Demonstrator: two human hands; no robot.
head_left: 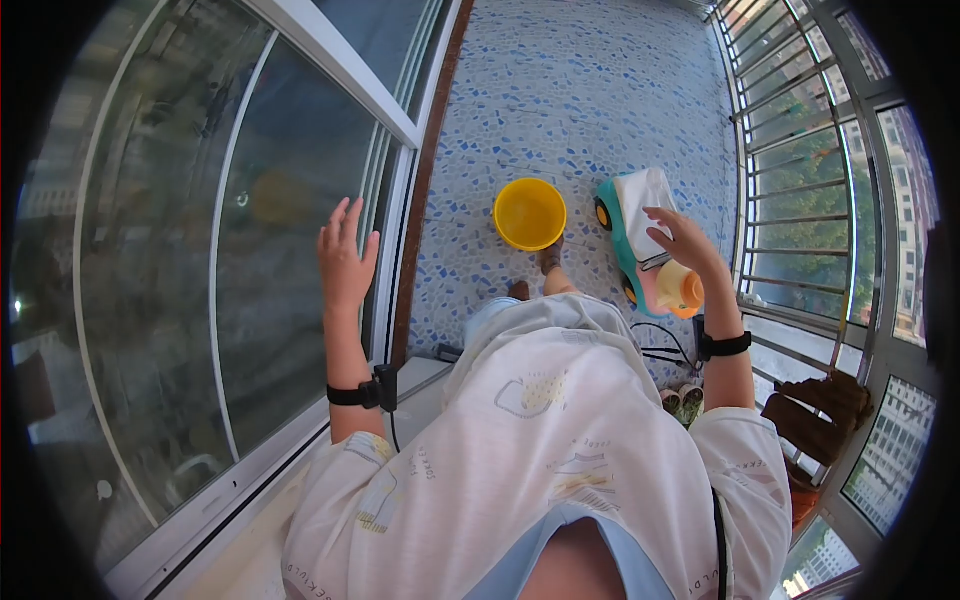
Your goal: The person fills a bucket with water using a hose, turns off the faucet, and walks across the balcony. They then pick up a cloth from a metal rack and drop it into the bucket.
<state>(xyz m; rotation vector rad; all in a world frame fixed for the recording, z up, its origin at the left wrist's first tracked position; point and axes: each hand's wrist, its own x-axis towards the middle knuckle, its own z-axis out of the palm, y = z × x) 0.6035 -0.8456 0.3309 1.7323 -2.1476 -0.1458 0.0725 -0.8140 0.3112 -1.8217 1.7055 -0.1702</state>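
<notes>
My left hand (347,262) is raised at the left, in front of the sliding glass door, fingers apart and holding nothing. At the right my right hand (682,240) hangs over a white packet (645,200), fingers spread and empty; whether it touches the packet cannot be made out. The packet lies on a teal and pink toy car (622,240) with yellow and black wheels. Close below the right hand is a cream bottle with an orange top (682,288). Between my hands, a yellow bucket (530,215) stands on the floor near my foot.
Blue and white mosaic floor (580,90) runs ahead. Sliding glass doors (290,180) line the left side, and a barred window (800,200) the right. Small pots (685,400) and a dark cable (665,345) lie by my right side. A brown object (815,415) hangs near the railing.
</notes>
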